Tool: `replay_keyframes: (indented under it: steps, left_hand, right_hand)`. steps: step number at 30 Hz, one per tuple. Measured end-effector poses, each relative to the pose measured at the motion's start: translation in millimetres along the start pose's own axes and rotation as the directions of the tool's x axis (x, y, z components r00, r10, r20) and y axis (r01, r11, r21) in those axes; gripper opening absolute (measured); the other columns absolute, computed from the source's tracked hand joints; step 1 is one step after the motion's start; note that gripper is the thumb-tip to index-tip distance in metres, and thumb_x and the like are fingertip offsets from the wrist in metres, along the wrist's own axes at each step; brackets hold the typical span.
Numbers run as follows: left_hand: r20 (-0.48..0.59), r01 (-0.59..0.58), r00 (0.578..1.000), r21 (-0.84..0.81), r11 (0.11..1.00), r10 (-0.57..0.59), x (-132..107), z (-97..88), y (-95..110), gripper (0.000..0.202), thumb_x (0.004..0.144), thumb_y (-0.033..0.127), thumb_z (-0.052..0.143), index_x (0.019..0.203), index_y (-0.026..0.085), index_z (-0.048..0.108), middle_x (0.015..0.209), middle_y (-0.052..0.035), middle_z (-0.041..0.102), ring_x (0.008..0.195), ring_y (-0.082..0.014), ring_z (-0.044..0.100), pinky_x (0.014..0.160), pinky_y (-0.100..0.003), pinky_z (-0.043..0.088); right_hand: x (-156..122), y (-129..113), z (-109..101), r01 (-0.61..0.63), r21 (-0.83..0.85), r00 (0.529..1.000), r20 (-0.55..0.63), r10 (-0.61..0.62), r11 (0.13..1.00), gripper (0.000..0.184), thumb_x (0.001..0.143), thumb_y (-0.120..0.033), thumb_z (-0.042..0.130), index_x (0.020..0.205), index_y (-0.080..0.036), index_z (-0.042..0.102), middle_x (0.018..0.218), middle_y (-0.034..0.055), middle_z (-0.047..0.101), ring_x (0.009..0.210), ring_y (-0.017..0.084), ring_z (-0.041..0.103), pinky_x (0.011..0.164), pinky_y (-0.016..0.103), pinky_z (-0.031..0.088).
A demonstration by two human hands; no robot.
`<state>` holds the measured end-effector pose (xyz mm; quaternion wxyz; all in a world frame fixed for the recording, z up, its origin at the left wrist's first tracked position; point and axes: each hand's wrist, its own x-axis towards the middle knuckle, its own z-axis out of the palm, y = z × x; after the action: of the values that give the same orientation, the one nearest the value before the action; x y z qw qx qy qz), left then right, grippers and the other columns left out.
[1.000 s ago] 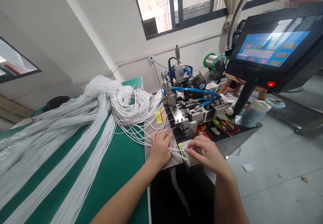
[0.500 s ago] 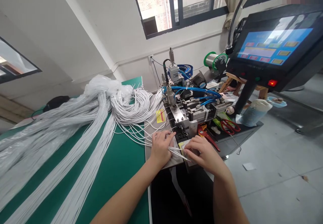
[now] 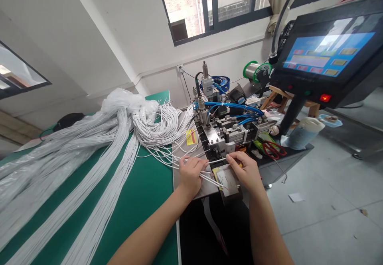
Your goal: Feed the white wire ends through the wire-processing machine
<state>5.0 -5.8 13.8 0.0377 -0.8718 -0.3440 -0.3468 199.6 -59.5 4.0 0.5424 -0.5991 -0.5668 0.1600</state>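
Note:
Several white cables (image 3: pixel 211 178) pass under my left hand (image 3: pixel 191 173), whose fingers are closed round them at the machine's near left edge. Their ends stick out to the right over a small block with a pale top (image 3: pixel 229 179). Between finger and thumb my right hand (image 3: pixel 244 168) pinches the end of one white cable (image 3: pixel 218 161), stretched level from the left hand. This cable lies just in front of the metal head of the bench machine (image 3: pixel 214 137). The cables lead back to a looped white bundle (image 3: pixel 158 125) on the green table.
Long cable bundles in clear plastic (image 3: pixel 74 149) cover much of the green table (image 3: pixel 143 213). Red-handled scissors (image 3: pixel 273 148) and a plastic bottle (image 3: pixel 306 131) stand right of the machine. A touchscreen panel (image 3: pixel 329 53) rises above, with a wire spool (image 3: pixel 254 71) behind.
My right hand has moved up and a little right, drawing one cable end away from the others toward the machine head. My left hand stays on the cables.

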Motion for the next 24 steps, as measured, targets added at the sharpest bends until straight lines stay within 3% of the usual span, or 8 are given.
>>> replay_keyframes:
  steps: [3, 12, 18, 24]
  left_hand:
    - [-0.019, -0.023, 1.000, -0.017, 1.000, 0.023, -0.4, -0.1, 0.2, 0.020, 0.093, 0.023, 0.050, 0.083, 0.022, 0.067, 0.078, 0.0025, 0.068, 0.077, -0.0124, 0.062, 0.093, -0.036, 0.029]
    - [0.036, -0.098, 0.994, -0.090, 0.991, 0.101, -1.5, 2.9, -3.9, 0.014, 0.091, 0.021, 0.052, 0.086, 0.022, 0.065, 0.077, 0.0020, 0.066, 0.080, -0.0142, 0.059, 0.090, -0.036, 0.030]
    - [0.076, -0.107, 0.990, -0.105, 0.989, 0.115, -1.6, 4.8, -5.3, 0.018, 0.092, 0.019, 0.048, 0.084, 0.021, 0.065, 0.076, 0.0013, 0.066, 0.079, -0.0143, 0.059, 0.090, -0.036, 0.030]
    - [0.095, -0.102, 0.989, -0.120, 0.988, 0.114, -1.8, 5.5, -5.9, 0.021, 0.093, 0.018, 0.045, 0.086, 0.021, 0.065, 0.076, 0.0007, 0.066, 0.079, -0.0145, 0.058, 0.090, -0.036, 0.029]
  right_hand:
    - [-0.5, 5.9, -4.3, -0.050, 0.036, 0.998, 0.046, 0.048, 0.998, 0.024, 0.088, -0.038, 0.055, 0.076, -0.019, 0.064, 0.076, 0.0038, 0.064, 0.073, 0.020, 0.057, 0.070, 0.030, 0.042]
    - [0.7, 9.9, 4.7, -0.237, 0.310, 0.971, 0.099, 0.217, 0.921, 0.028, 0.082, -0.044, 0.062, 0.077, -0.017, 0.063, 0.070, 0.0015, 0.059, 0.065, 0.016, 0.052, 0.060, 0.025, 0.040]
    - [4.1, 13.3, 14.2, -0.251, 0.459, 0.968, 0.136, 0.212, 0.852, 0.026, 0.079, -0.042, 0.067, 0.074, -0.016, 0.064, 0.068, 0.0006, 0.059, 0.065, 0.015, 0.052, 0.061, 0.025, 0.040]
    - [5.7, 11.0, 13.6, -0.233, 0.476, 0.971, 0.165, 0.174, 0.848, 0.025, 0.078, -0.040, 0.068, 0.069, -0.017, 0.065, 0.067, 0.0002, 0.060, 0.065, 0.015, 0.053, 0.062, 0.025, 0.040]
